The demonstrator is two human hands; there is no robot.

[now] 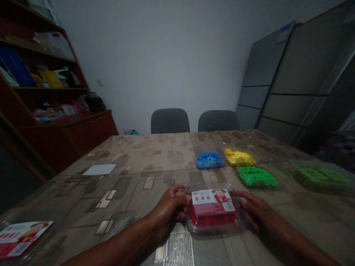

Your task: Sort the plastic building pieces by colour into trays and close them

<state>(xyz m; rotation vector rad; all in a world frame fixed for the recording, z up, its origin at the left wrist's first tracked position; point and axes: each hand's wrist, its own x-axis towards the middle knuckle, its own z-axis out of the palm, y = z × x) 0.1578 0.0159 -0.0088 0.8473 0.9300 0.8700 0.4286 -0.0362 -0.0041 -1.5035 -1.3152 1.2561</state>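
Note:
A clear plastic box [213,216] of red pieces, with a red and white label on its lid, sits on the table in front of me. My left hand [169,210] grips its left side, fingers curled over the lid's edge. My right hand [253,211] rests against its right side with fingers stretched along the wall. The lid looks closed.
Behind the box lie open trays of blue pieces [209,160], yellow pieces [239,157] and green pieces [256,176], with another green tray [321,177] at the far right. A labelled lid [20,236] lies near left, a white sheet [99,169] farther back. Two chairs [169,120] stand behind the patterned table [138,173].

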